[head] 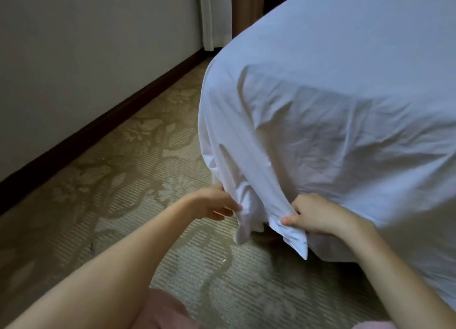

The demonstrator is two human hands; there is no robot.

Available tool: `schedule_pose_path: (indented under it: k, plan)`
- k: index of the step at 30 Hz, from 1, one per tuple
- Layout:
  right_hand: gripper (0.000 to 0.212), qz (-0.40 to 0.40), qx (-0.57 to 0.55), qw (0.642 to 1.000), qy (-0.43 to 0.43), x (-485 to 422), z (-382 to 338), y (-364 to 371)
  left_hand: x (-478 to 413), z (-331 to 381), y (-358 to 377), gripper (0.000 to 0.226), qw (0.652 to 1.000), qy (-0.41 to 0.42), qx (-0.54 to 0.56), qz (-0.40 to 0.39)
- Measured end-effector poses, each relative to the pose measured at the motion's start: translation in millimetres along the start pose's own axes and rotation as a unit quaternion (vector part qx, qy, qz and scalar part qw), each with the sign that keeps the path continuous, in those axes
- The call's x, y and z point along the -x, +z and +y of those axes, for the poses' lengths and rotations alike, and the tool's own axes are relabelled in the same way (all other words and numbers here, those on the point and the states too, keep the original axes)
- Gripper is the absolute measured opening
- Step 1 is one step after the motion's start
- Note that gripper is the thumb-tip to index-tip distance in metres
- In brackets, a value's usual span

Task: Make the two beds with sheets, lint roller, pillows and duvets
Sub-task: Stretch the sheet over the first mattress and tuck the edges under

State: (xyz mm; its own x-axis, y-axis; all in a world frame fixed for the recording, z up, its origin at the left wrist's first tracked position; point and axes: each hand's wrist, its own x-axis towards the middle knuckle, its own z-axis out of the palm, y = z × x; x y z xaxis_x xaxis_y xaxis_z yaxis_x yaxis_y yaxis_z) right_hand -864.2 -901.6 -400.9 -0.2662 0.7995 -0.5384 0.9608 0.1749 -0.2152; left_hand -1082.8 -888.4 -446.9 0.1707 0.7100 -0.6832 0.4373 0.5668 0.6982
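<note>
Sheet (333, 106), white, one item: draped over the mattress corner just beyond your hands, its loose tails hanging toward the carpet (148, 168) between them.

Left hand (212, 204): fingers closed on a gathered fold at the corner's outer side.

Right hand (318, 215): thumb and fingers pinch the hemmed tail, and its free end hangs below your knuckles.

Handling: light, soft and limp. It creases readily and will likely slide over the mattress if you tug hard, so pull evenly with both hands.

Best hold: the doubled hem, close to each present pinch, where the cloth is thickest and least likely to slip.

Mattress: hidden under the cloth. Its lower edge probably sits just behind your fingers, though shadow leaves that unsure.

Step judged: shaping and tucking this corner.

Wall (74, 57): well off past your left forearm.
</note>
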Motion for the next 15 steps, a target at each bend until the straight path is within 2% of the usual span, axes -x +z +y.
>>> schedule_pose_path:
  k: [3, 4, 6, 8, 9, 12, 14, 15]
  plan:
    - [0.041, 0.012, 0.000, 1.000, 0.019, -1, 9, -4, -2, -6, 8, 0.013, 0.972, 0.001, -0.235, 0.002]
    - [0.041, 0.022, -0.005, 0.999, 0.032, 0, 13, -7, -1, -7, 7, 0.013, 0.962, -0.001, -0.273, 0.007]
    - [0.040, 0.038, -0.015, 0.998, 0.050, 2, 15, -11, 2, -10, -1, 0.012, 0.961, -0.023, -0.276, 0.019]
    - [0.026, 0.051, 0.006, 0.997, 0.063, 4, 11, -11, 10, -12, -14, 0.013, 0.972, -0.040, -0.230, 0.023]
    - [0.019, 0.063, 0.032, 0.995, 0.068, 3, 8, -10, 15, -11, -18, 0.021, 0.981, -0.031, -0.192, 0.019]
    - [0.027, 0.091, 0.077, 0.991, 0.055, -1, -1, -5, 25, -1, -23, 0.053, 0.998, 0.062, 0.011, 0.016]
    - [0.034, 0.104, 0.034, 0.994, 0.027, -6, -7, -3, 30, 13, -17, 0.057, 0.985, 0.109, 0.130, 0.036]
    - [0.038, 0.117, 0.002, 0.993, 0.009, -9, -11, -2, 30, 19, -12, 0.056, 0.975, 0.115, 0.175, 0.070]
